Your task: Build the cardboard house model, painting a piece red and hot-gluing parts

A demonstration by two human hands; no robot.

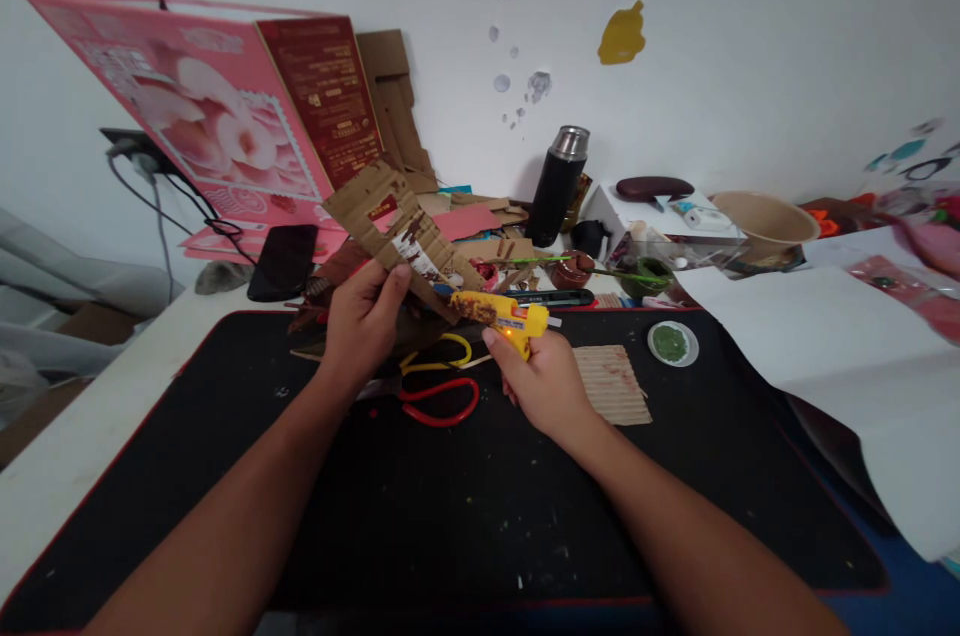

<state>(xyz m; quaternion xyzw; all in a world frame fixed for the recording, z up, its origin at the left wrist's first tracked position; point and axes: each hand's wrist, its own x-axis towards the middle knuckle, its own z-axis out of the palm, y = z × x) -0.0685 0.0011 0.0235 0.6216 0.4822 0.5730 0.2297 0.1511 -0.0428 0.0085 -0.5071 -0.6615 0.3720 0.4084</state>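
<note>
My left hand [367, 311] pinches a torn strip of corrugated cardboard [409, 231], raised and tilted above the black mat [405, 526]. In my right hand [544, 376] is a yellow hot glue gun [502, 311], smeared with brown, with a small orange light glowing on it. Its blue nozzle points left and meets the lower edge of the strip; whether they touch I cannot tell. A clear glue stick pokes out of its back end. Below the hands lie scissors [442, 403] with one red and one yellow handle loop. A flat cardboard piece [611, 383] rests right of my right hand.
A pink box [225, 116] stands at the back left beside a black phone [283, 262]. Farther back are a black thermos [556, 186], paint jars [646, 276] with brushes across them, and a utility knife [559, 297]. A small dish of green paint [673, 344] sits at right, near white paper [840, 356].
</note>
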